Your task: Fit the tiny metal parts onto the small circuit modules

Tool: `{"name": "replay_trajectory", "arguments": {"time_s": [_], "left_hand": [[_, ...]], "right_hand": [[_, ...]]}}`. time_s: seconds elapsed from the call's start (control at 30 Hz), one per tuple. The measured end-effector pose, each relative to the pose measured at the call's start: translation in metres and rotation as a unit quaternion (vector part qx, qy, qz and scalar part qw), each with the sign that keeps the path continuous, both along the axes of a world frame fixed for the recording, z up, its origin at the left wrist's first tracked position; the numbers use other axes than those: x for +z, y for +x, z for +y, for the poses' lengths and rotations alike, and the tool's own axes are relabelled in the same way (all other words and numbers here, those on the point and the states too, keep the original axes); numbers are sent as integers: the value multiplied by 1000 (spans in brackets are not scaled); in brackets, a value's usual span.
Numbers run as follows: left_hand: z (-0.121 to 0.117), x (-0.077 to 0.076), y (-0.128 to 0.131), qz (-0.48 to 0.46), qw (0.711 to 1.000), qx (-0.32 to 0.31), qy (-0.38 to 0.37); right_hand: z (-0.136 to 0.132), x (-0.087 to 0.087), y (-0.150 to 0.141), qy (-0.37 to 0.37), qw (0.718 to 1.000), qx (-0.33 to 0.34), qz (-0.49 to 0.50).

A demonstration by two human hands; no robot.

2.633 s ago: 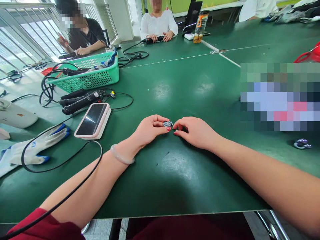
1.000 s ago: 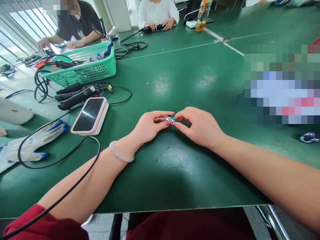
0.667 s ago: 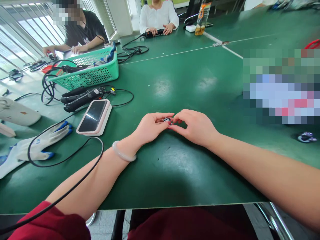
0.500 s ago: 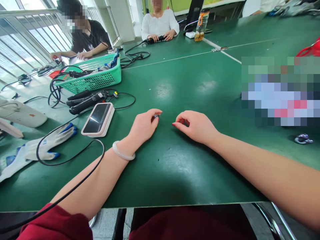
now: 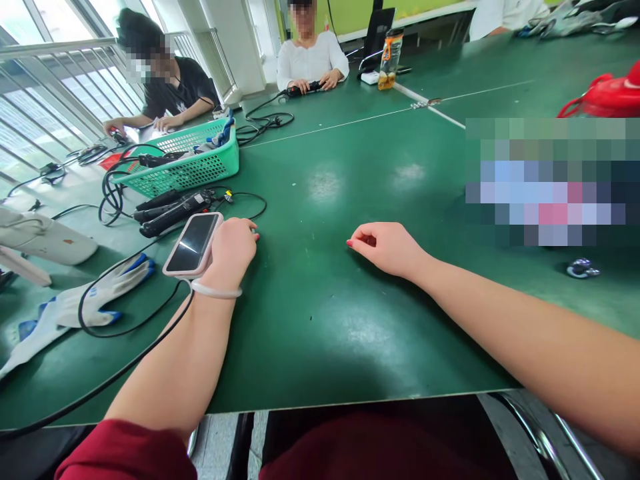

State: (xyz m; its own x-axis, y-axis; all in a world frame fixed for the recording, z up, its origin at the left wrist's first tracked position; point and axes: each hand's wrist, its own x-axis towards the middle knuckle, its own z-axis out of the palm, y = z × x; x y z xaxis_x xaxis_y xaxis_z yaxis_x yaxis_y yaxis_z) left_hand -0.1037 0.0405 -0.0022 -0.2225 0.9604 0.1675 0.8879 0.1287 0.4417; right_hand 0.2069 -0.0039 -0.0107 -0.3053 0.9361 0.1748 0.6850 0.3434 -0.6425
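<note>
Phone [image 5: 193, 243] lying screen-up, touching left hand [image 5: 233, 248]; fingers curled, grip impossible to tell. Right hand [image 5: 387, 248] loosely closed, resting on green table [image 5: 325, 320], well apart. Farther left: black tools [image 5: 170, 208], green basket [image 5: 200, 167], white glove [image 5: 100, 287].

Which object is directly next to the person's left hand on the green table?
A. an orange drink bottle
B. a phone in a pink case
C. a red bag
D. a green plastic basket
B: the left hand rests on the table right beside the phone in a pink case, touching or nearly touching its edge, while the green plastic basket stands farther back.
</note>
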Motion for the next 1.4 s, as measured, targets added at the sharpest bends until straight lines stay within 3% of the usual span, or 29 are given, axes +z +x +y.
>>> {"name": "replay_trajectory", "arguments": {"time_s": [0.1, 0.2, 0.4, 1.0, 1.23, 1.4], "left_hand": [[-1, 2, 4, 96, 995, -17, 4], [-6, 8, 12, 134, 991, -23, 6], [-15, 16, 24, 120, 991, -51, -8], [-11, 18, 31, 196, 980, 0, -24], [-12, 19, 29, 127, 992, 26, -4], [-2, 4, 13, 20, 997, 59, 55]], "right_hand": [[0, 0, 0, -3, 1000, 2, -1], [0, 0, 0, -8, 1000, 3, -5], [0, 0, 0, -14, 1000, 5, -21], [1, -2, 0, -19, 999, 13, -31], [0, 0, 0, -23, 999, 18, -29], [0, 1, 0, -24, 999, 18, -34]]}}
